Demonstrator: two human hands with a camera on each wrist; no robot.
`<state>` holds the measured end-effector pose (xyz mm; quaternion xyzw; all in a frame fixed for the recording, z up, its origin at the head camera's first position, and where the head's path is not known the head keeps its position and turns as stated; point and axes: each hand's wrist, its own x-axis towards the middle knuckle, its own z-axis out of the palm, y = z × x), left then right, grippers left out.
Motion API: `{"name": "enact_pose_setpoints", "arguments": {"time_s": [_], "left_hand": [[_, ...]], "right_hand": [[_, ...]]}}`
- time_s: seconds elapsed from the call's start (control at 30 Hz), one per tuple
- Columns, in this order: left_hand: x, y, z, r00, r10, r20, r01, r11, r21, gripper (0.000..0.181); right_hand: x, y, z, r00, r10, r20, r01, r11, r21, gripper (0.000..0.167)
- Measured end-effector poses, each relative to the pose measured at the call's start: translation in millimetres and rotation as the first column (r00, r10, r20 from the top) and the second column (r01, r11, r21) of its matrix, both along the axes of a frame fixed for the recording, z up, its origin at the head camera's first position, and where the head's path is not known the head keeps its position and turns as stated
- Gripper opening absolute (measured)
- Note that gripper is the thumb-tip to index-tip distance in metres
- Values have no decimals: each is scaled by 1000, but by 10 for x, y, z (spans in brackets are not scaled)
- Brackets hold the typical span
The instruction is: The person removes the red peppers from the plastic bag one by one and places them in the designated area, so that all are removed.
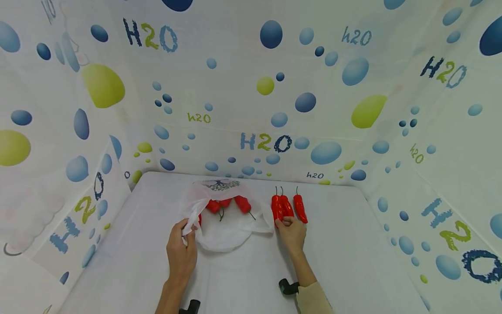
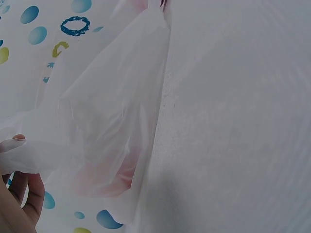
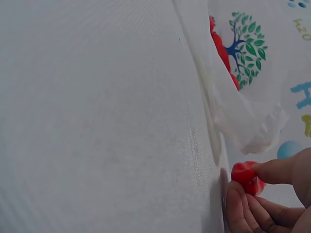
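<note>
A thin white plastic bag [image 1: 227, 242] with a tree print lies with its mouth facing me, and several red chili peppers [image 1: 242, 204] show inside. My left hand [image 1: 182, 248] pinches the left edge of the bag's mouth, fingers and thumb closed on the film [image 2: 24, 155]. Right of the bag, three red chili peppers lie side by side, green stems pointing away. My right hand [image 1: 293, 237] reaches the near ends of the left two; thumb and fingers pinch a red chili pepper [image 3: 247, 177]. Which of these two it holds is hidden by the fingers.
The third chili pepper [image 1: 300, 208] lies just to the right of the pair, near the right hand. Under everything is a white-covered table [image 1: 235, 283]. Behind and at both sides hang white curtains [image 1: 235, 87] with blue and green drops. Each wrist carries a black strap device [image 1: 288, 287].
</note>
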<state>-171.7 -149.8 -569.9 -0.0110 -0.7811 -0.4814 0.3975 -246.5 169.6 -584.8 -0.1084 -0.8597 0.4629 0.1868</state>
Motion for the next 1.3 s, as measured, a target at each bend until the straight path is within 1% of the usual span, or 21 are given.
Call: {"name": "enact_pose_setpoints", "arguments": {"time_s": [0.2, 0.43, 0.63, 0.87, 1.0, 1.13, 1.3], "left_hand": [[-5, 7, 11, 1000, -3, -22, 3, 1000, -8, 28], [-14, 4, -4, 1000, 1, 0, -1, 1000, -2, 27], [-12, 3, -8, 1000, 0, 6, 0, 1000, 3, 27], [-14, 1, -14, 1000, 4, 15, -4, 1000, 3, 27], [-11, 0, -18, 1000, 4, 20, -4, 1000, 7, 27], [-10, -1, -21, 1000, 3, -1, -3, 1000, 0, 27], [-7, -4, -26, 1000, 5, -13, -5, 1000, -7, 27]], "right_hand": [[-19, 9, 5, 1000, -11, 6, 11, 1000, 5, 24], [-25, 24, 33, 997, -53, 52, 54, 998, -15, 26], [-35, 48, 34, 996, -62, 67, 65, 997, -35, 27], [-41, 83, 28, 995, -80, 59, 82, 996, -22, 29], [-25, 108, 39, 994, -94, 58, 97, 994, -53, 30], [1, 146, 47, 993, -108, 43, 111, 990, -90, 27], [20, 197, 46, 994, -105, 23, 106, 989, -99, 24]]}}
